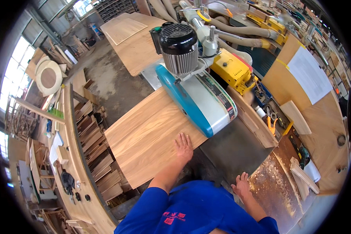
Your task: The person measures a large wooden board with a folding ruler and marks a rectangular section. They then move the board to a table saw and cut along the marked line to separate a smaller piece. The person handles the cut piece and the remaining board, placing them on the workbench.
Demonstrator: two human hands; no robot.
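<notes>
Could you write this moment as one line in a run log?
left hand: fingers spread on wooden panel | right hand: beside sawdust-strewn surface, holding nothing visible | panel: edge at blue-and-grey machine

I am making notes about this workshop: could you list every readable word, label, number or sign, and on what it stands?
Blue shirt: red printing on the chest, wording not copied.
White sheet: any print too faint to read.
Dark strip on the teal-and-grey machine: too small to read.
Yellow unit: marks too small to read.
</notes>
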